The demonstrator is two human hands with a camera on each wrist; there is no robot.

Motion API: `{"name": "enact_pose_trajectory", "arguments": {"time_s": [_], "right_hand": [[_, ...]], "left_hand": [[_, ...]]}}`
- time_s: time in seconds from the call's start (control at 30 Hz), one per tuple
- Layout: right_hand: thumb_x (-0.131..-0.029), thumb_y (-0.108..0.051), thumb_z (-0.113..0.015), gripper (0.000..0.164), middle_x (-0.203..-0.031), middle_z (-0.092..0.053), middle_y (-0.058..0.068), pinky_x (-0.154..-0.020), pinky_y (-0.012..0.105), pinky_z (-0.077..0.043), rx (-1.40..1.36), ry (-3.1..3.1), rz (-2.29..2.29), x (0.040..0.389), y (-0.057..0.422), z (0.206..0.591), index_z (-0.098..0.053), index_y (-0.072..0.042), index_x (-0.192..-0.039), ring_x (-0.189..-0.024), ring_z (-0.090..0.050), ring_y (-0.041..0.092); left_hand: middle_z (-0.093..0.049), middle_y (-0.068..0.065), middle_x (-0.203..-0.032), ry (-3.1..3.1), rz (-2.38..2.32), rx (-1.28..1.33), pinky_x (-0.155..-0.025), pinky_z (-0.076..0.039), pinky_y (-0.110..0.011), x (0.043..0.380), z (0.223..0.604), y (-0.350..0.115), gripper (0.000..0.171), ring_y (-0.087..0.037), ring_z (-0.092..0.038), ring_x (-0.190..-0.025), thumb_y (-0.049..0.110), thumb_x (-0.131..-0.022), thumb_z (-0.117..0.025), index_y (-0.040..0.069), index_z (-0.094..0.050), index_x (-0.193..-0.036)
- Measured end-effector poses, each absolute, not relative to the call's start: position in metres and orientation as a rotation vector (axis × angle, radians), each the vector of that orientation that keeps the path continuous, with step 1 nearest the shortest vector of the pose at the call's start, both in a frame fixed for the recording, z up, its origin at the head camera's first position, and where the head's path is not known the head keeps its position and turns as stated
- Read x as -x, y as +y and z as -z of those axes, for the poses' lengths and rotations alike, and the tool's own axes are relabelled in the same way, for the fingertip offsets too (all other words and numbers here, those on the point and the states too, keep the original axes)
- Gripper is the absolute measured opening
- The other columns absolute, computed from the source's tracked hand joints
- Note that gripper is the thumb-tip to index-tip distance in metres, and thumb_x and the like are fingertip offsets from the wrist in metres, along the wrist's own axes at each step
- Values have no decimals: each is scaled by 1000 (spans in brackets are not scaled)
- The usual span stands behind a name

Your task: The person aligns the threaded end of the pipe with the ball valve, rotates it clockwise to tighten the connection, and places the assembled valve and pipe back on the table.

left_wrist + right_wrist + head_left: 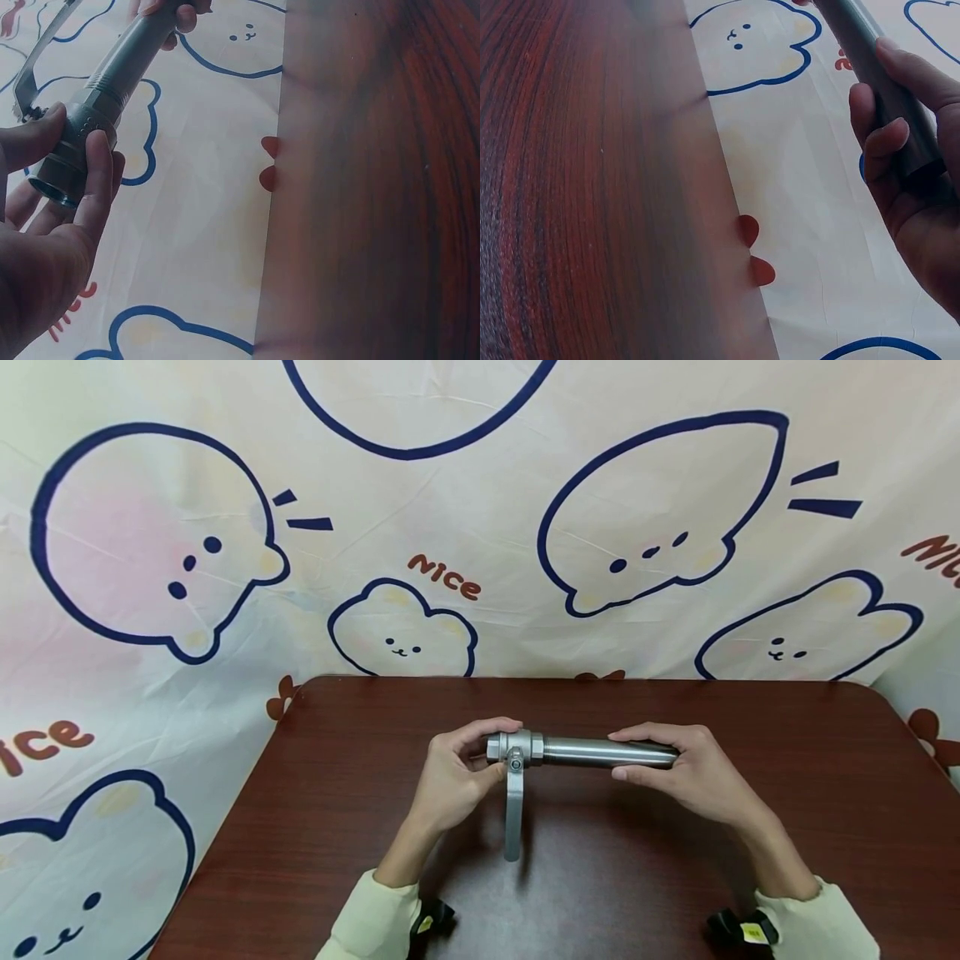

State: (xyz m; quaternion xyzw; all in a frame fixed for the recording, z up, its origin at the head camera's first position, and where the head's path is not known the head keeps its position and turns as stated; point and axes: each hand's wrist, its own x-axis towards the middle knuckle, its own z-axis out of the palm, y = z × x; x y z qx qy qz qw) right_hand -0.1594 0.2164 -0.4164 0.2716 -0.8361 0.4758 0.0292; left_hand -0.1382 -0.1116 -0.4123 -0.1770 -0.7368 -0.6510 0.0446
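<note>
One ball valve, joined to a steel pipe, is held level above the worktop, slightly below the centre of the head view. The pipe extends from the valve toward 3 o'clock; the lever points to 6 o'clock. A few threads show at the joint.

The left hand holds the valve at its 9 o'clock end, thumb and fingers closed about the body. In the left wrist view, the valve's open port faces toward 7 o'clock. The right hand grips the pipe at its 3 o'clock end, thumb on one side and fingers on the other.

A printed backdrop hangs at 12 o'clock, beyond the worktop's far edge. Pale sleeves cover both forearms
</note>
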Motion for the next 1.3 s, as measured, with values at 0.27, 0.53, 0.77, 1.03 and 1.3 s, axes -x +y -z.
{"name": "enact_pose_trajectory", "arguments": {"time_s": [0.27,0.53,0.77,1.03,1.3], "right_hand": [[-93,-12,-84,36,-108,-77,3,-64,28,-56,-832,-2613,-1524,160,218,414,-77,-21,-128,-76,-66,14],[-95,-14,-82,34,-99,-75,4,-61,29,-56,-825,-2636,-1587,161,218,413,-77,-20,-128,-73,-67,18],[-97,-15,-80,33,-102,-76,5,-63,29,-58,-813,-2663,-1602,161,219,412,-77,-20,-129,-74,-69,24],[-87,-19,-92,46,-119,-75,-8,-79,26,-56,-810,-2633,-1479,160,216,415,-74,-32,-127,-91,-68,13],[-78,-8,-96,50,-112,-73,-5,-80,22,-54,-825,-2548,-1363,161,215,419,-71,-20,-120,-92,-67,12]], "left_hand": [[-76,-15,-124,-2243,2003,557,-79,-62,-24,140,413,-112,50,-15,-67,-92,-20,-83,-71,2,-75,-128],[-76,-14,-125,-2243,2006,554,-79,-62,-24,140,413,-112,51,-16,-67,-93,-20,-83,-71,4,-76,-127],[-76,-15,-123,-2240,2001,551,-80,-63,-24,140,414,-112,52,-15,-67,-93,-20,-83,-72,7,-77,-126],[-75,-21,-120,-2207,1998,556,-80,-64,-24,139,415,-110,48,-14,-67,-95,-20,-84,-73,3,-76,-125],[-75,-23,-120,-2198,2007,533,-80,-63,-23,139,416,-109,44,-14,-68,-96,-19,-84,-74,1,-75,-124]]}}
